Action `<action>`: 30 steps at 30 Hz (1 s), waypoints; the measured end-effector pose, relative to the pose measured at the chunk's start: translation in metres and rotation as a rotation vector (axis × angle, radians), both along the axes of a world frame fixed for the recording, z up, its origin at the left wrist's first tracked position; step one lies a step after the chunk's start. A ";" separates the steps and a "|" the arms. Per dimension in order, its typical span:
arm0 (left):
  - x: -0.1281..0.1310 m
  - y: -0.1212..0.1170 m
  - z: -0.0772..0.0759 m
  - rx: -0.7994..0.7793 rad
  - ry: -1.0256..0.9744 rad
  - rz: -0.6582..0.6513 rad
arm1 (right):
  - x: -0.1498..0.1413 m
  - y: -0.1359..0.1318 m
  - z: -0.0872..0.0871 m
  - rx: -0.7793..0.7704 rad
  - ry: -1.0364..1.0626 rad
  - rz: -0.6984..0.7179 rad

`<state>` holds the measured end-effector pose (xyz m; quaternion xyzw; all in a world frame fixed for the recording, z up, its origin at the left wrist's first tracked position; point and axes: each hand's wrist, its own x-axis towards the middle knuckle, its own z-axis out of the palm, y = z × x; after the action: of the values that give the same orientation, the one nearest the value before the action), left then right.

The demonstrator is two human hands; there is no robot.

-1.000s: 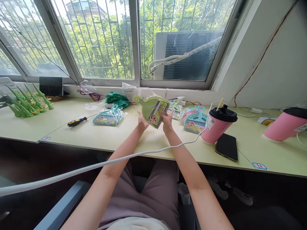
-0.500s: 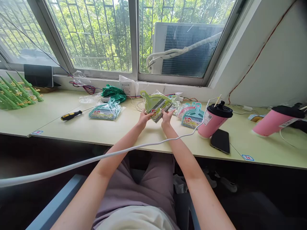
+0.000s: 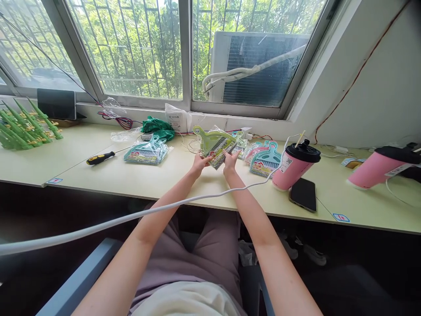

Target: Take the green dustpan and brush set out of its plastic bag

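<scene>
Both hands hold one packaged green mini dustpan-and-brush set (image 3: 213,145) in clear plastic, just above the pale table (image 3: 158,180). My left hand (image 3: 199,164) pinches its lower left edge. My right hand (image 3: 230,161) pinches the lower right edge by the printed label. To the left lies a stack of teal packaged sets (image 3: 147,152). To the right lie pink and teal sets (image 3: 265,157).
A pink lidded cup (image 3: 294,166) and a black phone (image 3: 302,193) are to the right, another pink cup (image 3: 378,167) farther right. A yellow-handled screwdriver (image 3: 99,157) and green plastic stems (image 3: 23,127) lie left. A white cable (image 3: 184,202) crosses my arms.
The green set has come down from a raised, tilted hold to nearly the table, with both hands still on it. The view has shifted slightly.
</scene>
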<state>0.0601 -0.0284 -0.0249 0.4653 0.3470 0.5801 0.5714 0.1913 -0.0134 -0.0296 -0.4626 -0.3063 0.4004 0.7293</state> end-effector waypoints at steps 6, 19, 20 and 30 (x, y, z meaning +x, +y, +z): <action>-0.004 0.000 0.002 0.012 0.022 0.012 | -0.003 -0.009 0.009 -0.034 0.048 0.036; -0.028 0.022 0.006 0.015 0.003 0.050 | 0.000 -0.012 0.014 0.067 -0.197 -0.098; -0.038 0.025 0.007 -0.007 -0.013 0.051 | 0.003 -0.013 0.015 0.105 -0.255 -0.149; -0.151 0.013 0.021 -0.234 0.020 -0.010 | 0.005 -0.018 0.011 0.363 -1.042 -0.147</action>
<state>-0.0913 -0.0155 -0.0036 0.4031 0.4156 0.5281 0.6212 0.1968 -0.0312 -0.0186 -0.4866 -0.6573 0.0075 0.5754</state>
